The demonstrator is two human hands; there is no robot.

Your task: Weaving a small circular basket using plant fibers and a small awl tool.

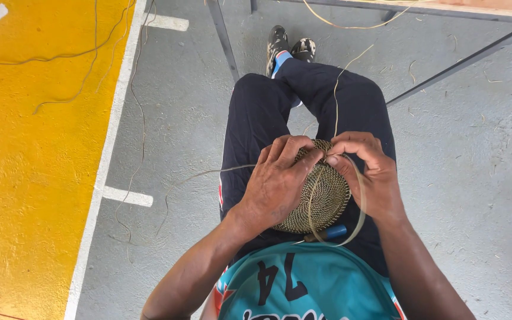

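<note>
Teal jersey (303, 284) nearest the lens; grey concrete floor (463, 178) beyond, yellow painted zone (31, 148) at left, metal frame (457, 62) ahead. Round woven coil mat (327, 198) on lap: left hand (277, 181) clasps its face, right hand (365, 172) pinches flat fibre strip (360, 204) at rim.

Your left hand (277, 181) lies on the left half of the woven disc (324, 195), which rests on your lap. Your right hand (365, 175) sits at the disc's right edge, fingertips meeting the left thumb over its top rim. A flat strip (360, 207) loops round the disc's right side. A tool handle (330, 233) lies just below the disc. Your shoes (290, 48) are ahead, beside a table leg (223, 37) to their left.
</note>
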